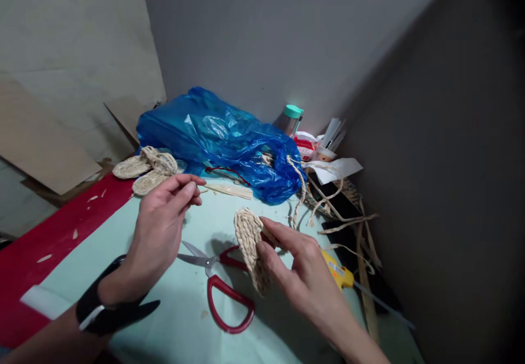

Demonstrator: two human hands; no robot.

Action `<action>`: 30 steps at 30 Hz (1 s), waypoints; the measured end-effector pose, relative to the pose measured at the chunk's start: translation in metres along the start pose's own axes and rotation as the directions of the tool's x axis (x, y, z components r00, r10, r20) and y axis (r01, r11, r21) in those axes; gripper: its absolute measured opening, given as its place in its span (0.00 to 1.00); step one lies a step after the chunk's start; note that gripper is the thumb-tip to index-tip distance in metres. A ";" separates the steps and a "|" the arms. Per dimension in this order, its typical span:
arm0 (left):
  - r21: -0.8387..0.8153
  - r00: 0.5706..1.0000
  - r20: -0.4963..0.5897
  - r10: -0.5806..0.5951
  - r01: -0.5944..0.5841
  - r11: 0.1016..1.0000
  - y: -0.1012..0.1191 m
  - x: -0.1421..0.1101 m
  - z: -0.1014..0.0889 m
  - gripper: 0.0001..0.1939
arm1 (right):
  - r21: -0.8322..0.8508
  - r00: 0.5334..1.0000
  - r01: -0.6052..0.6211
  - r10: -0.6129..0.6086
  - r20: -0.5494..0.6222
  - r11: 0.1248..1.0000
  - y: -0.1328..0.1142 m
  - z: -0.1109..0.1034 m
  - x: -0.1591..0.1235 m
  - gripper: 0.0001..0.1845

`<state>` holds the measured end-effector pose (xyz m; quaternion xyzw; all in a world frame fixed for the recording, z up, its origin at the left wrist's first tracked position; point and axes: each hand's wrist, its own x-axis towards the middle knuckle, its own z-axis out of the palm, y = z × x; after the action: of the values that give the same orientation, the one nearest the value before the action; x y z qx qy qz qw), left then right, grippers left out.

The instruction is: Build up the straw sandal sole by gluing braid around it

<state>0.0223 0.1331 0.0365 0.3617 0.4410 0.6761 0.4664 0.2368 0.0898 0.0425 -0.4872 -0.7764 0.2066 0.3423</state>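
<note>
My right hand (299,260) grips a small braided straw sole (248,243) between thumb and fingers, tilted up above the table. My left hand (168,211) is closed in a pinch, with the thumb against the fingers. Just beyond its fingertips is a pale dry straw strip (229,190); whether the fingers hold its end I cannot tell. Red-handled scissors (211,265) lie with their blades apart on the table between my hands, partly behind the sole. Several woven straw slippers (153,169) are heaped at the left, beyond my left hand.
A large blue plastic bag (217,128) lies at the back against the wall. A yellow glue gun (338,271) rests at the right, partly behind my right hand. Braided straw cords (303,189), a bottle with a green lid (292,115) and cups (324,153) stand or lie behind.
</note>
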 end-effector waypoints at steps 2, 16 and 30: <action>0.068 0.999 0.035 0.013 -0.016 0.998 -0.002 0.003 -0.002 0.03 | 0.001 0.997 -0.042 0.041 0.062 0.999 0.006 -0.007 -0.006 0.19; 0.466 0.804 0.585 -0.108 -0.224 0.856 -0.004 -0.023 0.011 0.15 | 0.048 0.985 0.025 -0.032 0.167 0.999 0.005 -0.013 -0.020 0.15; 0.486 0.817 0.563 -0.123 -0.207 0.849 -0.009 -0.030 0.011 0.06 | 0.104 0.950 -0.061 0.026 0.310 0.993 0.005 -0.011 -0.019 0.10</action>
<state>0.0445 0.1095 0.0296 0.6719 0.4390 0.3983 0.4440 0.2534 0.0746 0.0398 -0.4461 -0.7965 0.3306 0.2392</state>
